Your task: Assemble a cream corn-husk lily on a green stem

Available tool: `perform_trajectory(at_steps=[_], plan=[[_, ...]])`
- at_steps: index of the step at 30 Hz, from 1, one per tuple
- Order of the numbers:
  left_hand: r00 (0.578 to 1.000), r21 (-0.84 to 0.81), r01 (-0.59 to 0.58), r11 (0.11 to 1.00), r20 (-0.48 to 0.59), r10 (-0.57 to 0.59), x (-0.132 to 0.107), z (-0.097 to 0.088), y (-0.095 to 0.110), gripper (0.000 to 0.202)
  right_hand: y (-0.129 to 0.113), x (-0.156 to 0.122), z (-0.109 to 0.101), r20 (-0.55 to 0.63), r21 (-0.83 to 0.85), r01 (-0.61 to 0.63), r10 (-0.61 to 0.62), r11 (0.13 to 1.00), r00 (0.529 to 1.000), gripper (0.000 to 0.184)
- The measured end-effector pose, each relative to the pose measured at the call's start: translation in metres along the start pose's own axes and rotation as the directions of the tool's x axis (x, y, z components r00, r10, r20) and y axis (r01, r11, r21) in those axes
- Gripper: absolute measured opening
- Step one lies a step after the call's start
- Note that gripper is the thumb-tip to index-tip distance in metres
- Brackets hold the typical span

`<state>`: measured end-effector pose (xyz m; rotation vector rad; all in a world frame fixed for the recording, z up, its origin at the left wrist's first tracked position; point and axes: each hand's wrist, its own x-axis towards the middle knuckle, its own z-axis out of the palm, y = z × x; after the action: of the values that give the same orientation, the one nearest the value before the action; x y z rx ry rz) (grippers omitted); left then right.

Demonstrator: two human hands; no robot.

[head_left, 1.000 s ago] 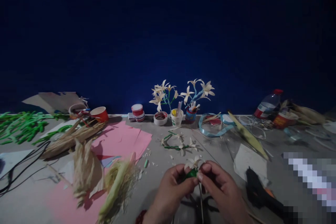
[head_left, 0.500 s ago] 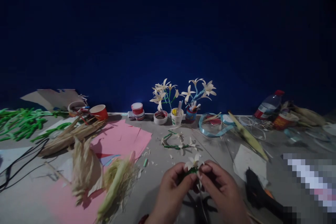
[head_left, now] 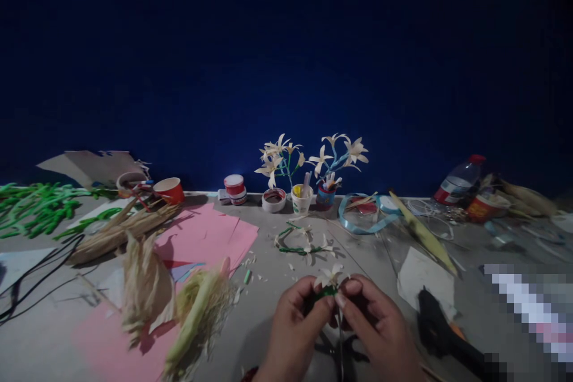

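Note:
Low in the middle, my left hand [head_left: 293,325] and my right hand [head_left: 380,325] meet, both pinched closed on a small cream paper flower [head_left: 329,277] with a green-wrapped base. The flower's thin stem [head_left: 340,340] runs down between my hands. A ring of green wire with several cream flowers [head_left: 304,242] lies on the table just beyond my fingers. Further back stand two bunches of finished cream flowers [head_left: 313,158] in small cups.
Pink paper sheets [head_left: 201,239] and dried corn husks [head_left: 147,286] lie to the left, green strips [head_left: 31,209] at far left. A black glue gun [head_left: 443,328] rests at the right. Blue ribbon [head_left: 362,215], tape rolls [head_left: 274,200], a red cup [head_left: 170,191] and a plastic bottle [head_left: 459,182] line the blue wall.
My fingers have shifted slightly on the flower's green base and the view has risen a little. Nothing else on the table has moved.

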<state>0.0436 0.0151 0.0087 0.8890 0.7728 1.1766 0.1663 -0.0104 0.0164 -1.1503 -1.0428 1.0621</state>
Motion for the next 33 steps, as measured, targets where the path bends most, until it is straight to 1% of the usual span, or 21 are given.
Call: perform_trajectory(at_steps=[3, 6, 9, 11, 12, 13, 14, 16, 18, 20, 21, 22, 23, 24, 25, 27, 29, 31, 33], plan=[[1.0, 0.029, -0.011, 1.0, 0.0, 0.011, 0.0, -0.001, -0.001, 0.016, -0.002, -0.001, -0.001, -0.01, 0.004, -0.03, 0.03, 1.0, 0.999, 0.029], [1.0, 0.064, -0.02, 0.998, 0.007, 0.02, 0.001, -0.003, -0.003, 0.013, -0.003, -0.001, -0.003, -0.026, -0.038, -0.015, 0.014, 0.999, 1.0, 0.029], [0.999, 0.11, -0.034, 0.993, 0.005, 0.033, 0.002, -0.005, -0.005, 0.015, 0.0, 0.0, -0.011, 0.063, -0.176, 0.025, -0.014, 0.984, 0.998, 0.027], [0.999, 0.154, -0.037, 0.987, 0.005, 0.037, 0.001, -0.007, -0.006, 0.017, 0.006, 0.003, -0.025, 0.09, -0.346, 0.065, -0.036, 0.936, 0.995, 0.029], [0.999, 0.178, -0.036, 0.983, 0.005, 0.036, 0.0, -0.009, -0.006, 0.019, 0.01, 0.005, -0.037, 0.068, -0.445, 0.075, -0.05, 0.892, 0.996, 0.03], [0.999, 0.2, -0.033, 0.979, 0.002, 0.034, -0.001, -0.011, -0.006, 0.02, 0.014, 0.008, -0.052, 0.007, -0.554, 0.076, -0.086, 0.829, 0.996, 0.032], [0.999, 0.227, -0.034, 0.973, 0.002, 0.035, -0.002, -0.013, -0.005, 0.021, 0.018, 0.011, -0.071, -0.045, -0.612, 0.059, -0.109, 0.788, 0.993, 0.033], [0.999, 0.273, -0.035, 0.961, 0.006, 0.035, -0.004, -0.017, -0.002, 0.022, 0.021, 0.017, -0.12, -0.153, -0.691, -0.001, -0.144, 0.723, 0.978, 0.036], [0.998, 0.338, -0.044, 0.94, 0.05, 0.029, -0.005, -0.021, 0.001, 0.024, 0.019, 0.019, -0.176, -0.286, -0.763, -0.106, -0.186, 0.638, 0.94, 0.04], [0.999, 0.342, -0.05, 0.938, 0.026, 0.043, -0.004, -0.023, 0.004, 0.024, 0.014, 0.016, -0.225, -0.383, -0.817, -0.205, -0.241, 0.539, 0.892, 0.042], [0.999, 0.338, -0.05, 0.94, 0.012, 0.049, -0.004, -0.022, 0.006, 0.025, 0.012, 0.013, -0.243, -0.402, -0.836, -0.238, -0.256, 0.495, 0.879, 0.04], [0.999, 0.333, -0.05, 0.942, -0.003, 0.054, -0.004, -0.021, 0.007, 0.025, 0.011, 0.01, -0.256, -0.398, -0.85, -0.248, -0.259, 0.465, 0.88, 0.038], [0.999, 0.332, -0.047, 0.942, -0.01, 0.053, -0.004, -0.02, 0.008, 0.024, 0.011, 0.007, -0.264, -0.376, -0.863, -0.24, -0.247, 0.446, 0.893, 0.038], [0.999, 0.331, -0.042, 0.943, -0.019, 0.051, -0.004, -0.019, 0.009, 0.024, 0.013, 0.004, -0.266, -0.337, -0.874, -0.215, -0.226, 0.436, 0.914, 0.038], [0.998, 0.332, -0.036, 0.943, -0.031, 0.049, -0.005, -0.017, 0.01, 0.023, 0.015, 0.002, -0.264, -0.285, -0.884, -0.178, -0.198, 0.432, 0.938, 0.038], [0.997, 0.343, -0.03, 0.939, -0.053, 0.052, -0.006, -0.015, 0.011, 0.022, 0.023, -0.003, -0.253, -0.167, -0.902, -0.093, -0.142, 0.421, 0.976, 0.038], [0.995, 0.367, -0.037, 0.929, -0.068, 0.067, -0.007, -0.015, 0.014, 0.021, 0.029, -0.006, -0.24, -0.077, -0.918, -0.03, -0.102, 0.397, 0.992, 0.04], [0.994, 0.388, -0.043, 0.921, -0.076, 0.078, -0.008, -0.016, 0.015, 0.022, 0.033, -0.008, -0.23, -0.029, -0.928, 0.001, -0.076, 0.372, 0.997, 0.041], [0.994, 0.388, -0.04, 0.921, -0.079, 0.076, -0.009, -0.017, 0.017, 0.021, 0.033, -0.007, -0.227, 0.004, -0.932, 0.021, -0.048, 0.361, 0.999, 0.037]])
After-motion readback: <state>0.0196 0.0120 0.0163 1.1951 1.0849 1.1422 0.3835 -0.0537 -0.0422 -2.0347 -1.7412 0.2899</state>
